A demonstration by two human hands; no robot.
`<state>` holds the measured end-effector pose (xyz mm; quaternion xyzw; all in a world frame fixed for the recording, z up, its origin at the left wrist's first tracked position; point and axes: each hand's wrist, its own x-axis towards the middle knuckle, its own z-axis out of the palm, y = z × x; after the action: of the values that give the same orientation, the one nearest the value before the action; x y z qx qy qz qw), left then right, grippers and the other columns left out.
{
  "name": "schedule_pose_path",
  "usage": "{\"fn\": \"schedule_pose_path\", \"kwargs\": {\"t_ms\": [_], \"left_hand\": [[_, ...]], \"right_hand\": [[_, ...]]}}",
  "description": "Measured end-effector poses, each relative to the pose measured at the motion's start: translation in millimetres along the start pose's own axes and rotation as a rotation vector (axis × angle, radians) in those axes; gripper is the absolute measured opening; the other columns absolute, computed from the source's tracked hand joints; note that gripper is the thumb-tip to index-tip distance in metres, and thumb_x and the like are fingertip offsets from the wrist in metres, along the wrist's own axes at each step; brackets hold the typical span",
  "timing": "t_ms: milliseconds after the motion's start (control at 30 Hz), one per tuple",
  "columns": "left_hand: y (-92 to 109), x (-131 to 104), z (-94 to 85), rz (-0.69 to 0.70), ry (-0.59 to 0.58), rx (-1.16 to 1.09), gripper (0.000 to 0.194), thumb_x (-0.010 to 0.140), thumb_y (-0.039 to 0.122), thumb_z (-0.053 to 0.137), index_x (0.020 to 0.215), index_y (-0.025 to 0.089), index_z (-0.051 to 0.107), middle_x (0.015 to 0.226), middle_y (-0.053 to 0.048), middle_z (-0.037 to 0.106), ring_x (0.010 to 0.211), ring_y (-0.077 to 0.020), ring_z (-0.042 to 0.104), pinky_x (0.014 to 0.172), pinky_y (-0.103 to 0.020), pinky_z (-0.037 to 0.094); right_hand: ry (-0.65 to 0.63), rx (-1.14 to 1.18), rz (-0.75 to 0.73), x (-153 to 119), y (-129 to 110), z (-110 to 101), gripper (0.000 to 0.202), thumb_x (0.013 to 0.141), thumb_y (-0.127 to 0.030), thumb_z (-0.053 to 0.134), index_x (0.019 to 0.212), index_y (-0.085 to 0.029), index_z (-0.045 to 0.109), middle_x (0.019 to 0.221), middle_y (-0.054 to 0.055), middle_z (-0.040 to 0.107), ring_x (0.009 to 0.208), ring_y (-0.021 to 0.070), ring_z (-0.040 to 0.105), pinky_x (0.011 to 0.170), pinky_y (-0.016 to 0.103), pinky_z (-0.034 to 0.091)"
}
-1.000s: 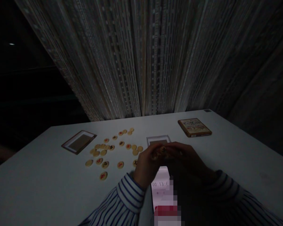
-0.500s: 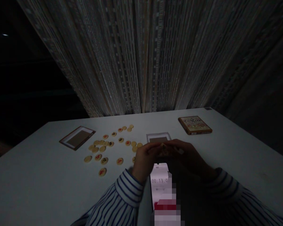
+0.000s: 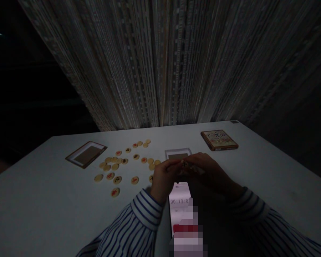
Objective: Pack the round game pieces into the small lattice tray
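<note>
My left hand (image 3: 163, 178) and my right hand (image 3: 210, 173) meet at the middle of the table, fingers curled and closed together. Between the fingertips shows a round Chinese chess piece (image 3: 184, 164) with a black character, gripped from both sides. Pale shapes under my right fingers may be more pieces, but it is too dark to tell. Left of my hands, several loose wooden chess pieces (image 3: 134, 180) lie scattered, some with red or black characters, others plain side up. Just behind my fingers stands a shallow open tray (image 3: 178, 151), partly hidden by them.
A lit phone (image 3: 179, 194) with a running timer lies below my hands, its lower part pixelated. An open box half (image 3: 87, 153) rests at the left, and a printed flat box (image 3: 219, 140) at the back right. A string curtain (image 3: 163, 71) hangs behind the white table (image 3: 56, 207).
The view has shifted slightly, so the table and things on it sit a little higher and further left. Both hands stay together around the chess piece.
</note>
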<state>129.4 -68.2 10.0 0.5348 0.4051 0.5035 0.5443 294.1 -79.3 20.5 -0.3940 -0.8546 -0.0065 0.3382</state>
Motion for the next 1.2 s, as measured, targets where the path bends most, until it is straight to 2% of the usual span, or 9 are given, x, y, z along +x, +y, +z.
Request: {"fn": "schedule_pose_path", "kwargs": {"t_ms": [100, 300, 400, 700, 933, 1200], "left_hand": [[-0.4, -0.2, -0.3, 0.021, 0.006, 0.030, 0.012, 0.069, 0.023, 0.064, 0.076, 0.015, 0.070, 0.074, -0.005, 0.071, 0.067, -0.0146, 0.065, 0.062, -0.026, 0.053], [9.1, 0.5, -7.2, 0.059, 0.161, 0.168, 0.011, 0.071, 0.021, 0.062, 0.077, 0.014, 0.068, 0.069, -0.003, 0.070, 0.065, -0.0141, 0.064, 0.060, -0.024, 0.052], [9.7, 2.5, -13.1, 0.085, 0.192, 0.233, 0.012, 0.073, 0.023, 0.060, 0.077, 0.014, 0.067, 0.071, -0.004, 0.070, 0.067, -0.0144, 0.064, 0.061, -0.024, 0.052], [-0.6, 5.1, -24.5, 0.180, 0.201, 0.543, 0.021, 0.079, 0.026, 0.053, 0.088, 0.013, 0.065, 0.080, -0.007, 0.067, 0.073, -0.0153, 0.061, 0.069, -0.028, 0.048], [-0.4, 6.1, -25.9, 0.215, 0.212, 0.607, 0.019, 0.079, 0.024, 0.052, 0.086, 0.014, 0.065, 0.080, -0.006, 0.067, 0.072, -0.0153, 0.060, 0.068, -0.028, 0.047], [-0.1, 6.1, -26.9, 0.232, 0.215, 0.619, 0.018, 0.079, 0.024, 0.052, 0.084, 0.015, 0.065, 0.080, -0.006, 0.067, 0.074, -0.0160, 0.060, 0.070, -0.031, 0.048]], "right_hand": [[-0.029, -0.029, 0.014, 0.8, 0.7, -1.0, 0.022, 0.086, -0.033, 0.048, 0.101, -0.020, 0.058, 0.091, 0.006, 0.067, 0.078, 0.0177, 0.058, 0.065, 0.034, 0.043], [0.035, -0.124, 0.139, -3.5, 17.7, -6.4, 0.024, 0.083, -0.033, 0.053, 0.100, -0.017, 0.060, 0.090, 0.009, 0.068, 0.082, 0.0201, 0.061, 0.070, 0.036, 0.045], [0.038, -0.151, 0.187, -5.9, 25.6, -8.4, 0.023, 0.082, -0.033, 0.053, 0.098, -0.018, 0.061, 0.087, 0.008, 0.068, 0.079, 0.0203, 0.061, 0.070, 0.036, 0.046], [-0.107, -0.121, 0.218, -7.1, 43.3, -1.0, 0.022, 0.078, -0.032, 0.056, 0.095, -0.020, 0.064, 0.098, 0.008, 0.063, 0.092, 0.0225, 0.058, 0.080, 0.040, 0.046], [-0.174, -0.124, 0.283, -7.2, 55.1, 11.5, 0.023, 0.077, -0.037, 0.057, 0.092, -0.022, 0.066, 0.106, 0.009, 0.058, 0.097, 0.0239, 0.056, 0.084, 0.042, 0.046], [-0.230, -0.134, 0.290, -4.5, 60.7, 12.2, 0.022, 0.078, -0.038, 0.056, 0.090, -0.023, 0.067, 0.108, 0.009, 0.057, 0.098, 0.0240, 0.055, 0.085, 0.043, 0.045]]}}
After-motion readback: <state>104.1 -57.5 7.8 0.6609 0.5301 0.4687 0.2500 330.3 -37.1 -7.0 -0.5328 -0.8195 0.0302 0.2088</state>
